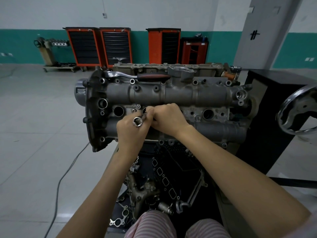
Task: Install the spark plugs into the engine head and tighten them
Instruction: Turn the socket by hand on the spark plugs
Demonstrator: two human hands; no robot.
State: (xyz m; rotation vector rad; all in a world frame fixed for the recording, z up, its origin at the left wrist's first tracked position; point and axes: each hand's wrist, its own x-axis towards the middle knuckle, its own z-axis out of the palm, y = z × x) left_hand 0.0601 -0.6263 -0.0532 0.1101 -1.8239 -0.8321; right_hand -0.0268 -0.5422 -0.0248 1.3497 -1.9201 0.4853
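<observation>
The engine head [171,95] is showing dull grey cast metal, matt and slightly rough. The socket [137,121] in the left hand [132,133] is gleaming as polished, shiny metal. The ratchet [137,76] lying on top is showing bright chrome with a matt black and red grip. The handwheel [298,110] is shining like glossy chrome. The floor [42,117] is looking smooth and faintly glossy.

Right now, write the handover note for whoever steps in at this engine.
Left hand grips the spark plug socket, open end facing up. Right hand pinches at the socket's far end, above the second plug well; whether it holds a plug is hidden. The ratchet lies on the far edge of the engine head. The first well and another on the right look empty. Left: seat plugs, tighten.
</observation>
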